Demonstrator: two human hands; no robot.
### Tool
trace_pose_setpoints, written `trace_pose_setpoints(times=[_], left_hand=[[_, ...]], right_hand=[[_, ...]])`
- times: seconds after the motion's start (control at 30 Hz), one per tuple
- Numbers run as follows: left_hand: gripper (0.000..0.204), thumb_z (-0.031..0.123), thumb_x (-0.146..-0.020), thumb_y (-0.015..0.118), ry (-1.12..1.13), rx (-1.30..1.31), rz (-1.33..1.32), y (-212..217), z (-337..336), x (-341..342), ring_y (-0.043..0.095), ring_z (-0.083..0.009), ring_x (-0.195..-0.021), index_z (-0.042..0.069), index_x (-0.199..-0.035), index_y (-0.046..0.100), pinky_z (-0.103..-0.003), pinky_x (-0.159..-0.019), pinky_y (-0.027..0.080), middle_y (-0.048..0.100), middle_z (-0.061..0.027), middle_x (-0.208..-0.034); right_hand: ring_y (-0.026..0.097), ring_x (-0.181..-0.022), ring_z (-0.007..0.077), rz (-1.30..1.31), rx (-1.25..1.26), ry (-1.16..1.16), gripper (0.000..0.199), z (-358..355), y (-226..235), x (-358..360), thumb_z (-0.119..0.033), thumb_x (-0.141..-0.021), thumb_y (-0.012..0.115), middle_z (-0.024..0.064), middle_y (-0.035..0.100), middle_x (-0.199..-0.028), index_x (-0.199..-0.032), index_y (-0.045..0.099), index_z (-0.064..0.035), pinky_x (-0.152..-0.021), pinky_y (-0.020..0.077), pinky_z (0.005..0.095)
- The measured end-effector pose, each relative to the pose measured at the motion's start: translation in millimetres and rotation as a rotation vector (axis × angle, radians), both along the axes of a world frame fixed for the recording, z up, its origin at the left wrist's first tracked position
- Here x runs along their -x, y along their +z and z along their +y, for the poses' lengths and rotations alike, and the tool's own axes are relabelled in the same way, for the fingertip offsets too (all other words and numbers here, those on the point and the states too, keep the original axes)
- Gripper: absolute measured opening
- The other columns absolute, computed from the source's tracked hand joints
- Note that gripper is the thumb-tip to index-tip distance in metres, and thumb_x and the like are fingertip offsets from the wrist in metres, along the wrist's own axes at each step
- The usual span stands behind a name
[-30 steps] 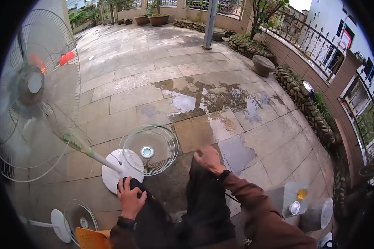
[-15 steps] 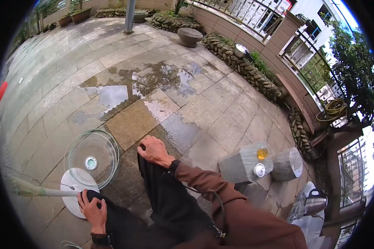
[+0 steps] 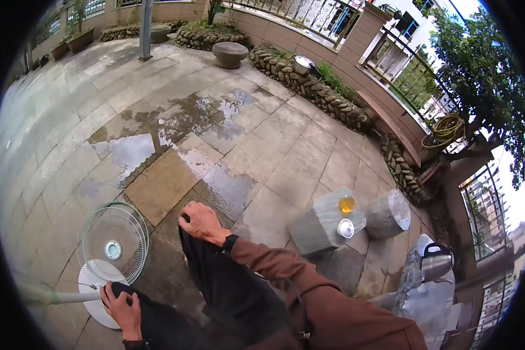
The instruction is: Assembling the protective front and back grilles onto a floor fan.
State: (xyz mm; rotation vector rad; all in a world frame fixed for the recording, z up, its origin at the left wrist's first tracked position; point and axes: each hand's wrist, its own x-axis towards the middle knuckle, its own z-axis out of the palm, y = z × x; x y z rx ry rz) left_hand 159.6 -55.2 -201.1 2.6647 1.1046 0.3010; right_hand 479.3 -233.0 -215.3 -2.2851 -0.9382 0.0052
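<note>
My left hand rests on my left knee in dark trousers, fingers bent but apart, holding nothing. Close beside it runs the pale pole of a floor fan, whose round wire cage and white disc-shaped base lie ahead of that knee. Over my right knee my right hand is draped, fingers loosely curved down and their tips partly hidden; nothing shows in it. A dark band circles the right wrist, below a brown sleeve.
Right of me stands a grey stone block bearing a glass of amber liquid and a white cup. Beyond it are a stone stool and a metal kettle on a plastic-covered surface. Puddles wet the paving ahead.
The whole view has swung to the right, so the fan, the stone block and my hands sit further left in the picture. Both hands stay on my knees.
</note>
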Motion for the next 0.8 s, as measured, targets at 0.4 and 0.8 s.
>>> trace_pose_setpoints(times=[0.4, 0.8], left_hand=[[0.017, 0.024, -0.07, 0.079, 0.024, -0.048, -0.077, -0.9, 9.3, 23.3, 0.031, -0.0452, -0.138, 0.011, -0.072, 0.068, -0.069, -0.101, 0.031, 0.048, -0.0152, -0.14], [0.019, 0.033, -0.071, 0.078, 0.063, -0.056, -0.132, 4.8, 8.0, 45.9, 0.035, -0.044, -0.135, 0.016, -0.071, 0.068, -0.07, -0.098, 0.03, 0.051, -0.0113, -0.135]], right_hand=[[0.063, -0.092, 0.0346, 0.057, -0.032, 0.077, 0.022, 11.5, 9.5, 4.0, -0.028, -0.084, 0.063, 0.0144, 0.067, -0.093, -0.086, 0.074, -0.0088, -0.083, 0.0514, 0.0441], [0.064, -0.092, 0.0351, 0.037, -0.058, 0.115, 0.02, 17.6, 0.6, 4.6, -0.026, -0.082, 0.066, 0.0143, 0.068, -0.093, -0.086, 0.074, -0.0078, -0.082, 0.0515, 0.0441]])
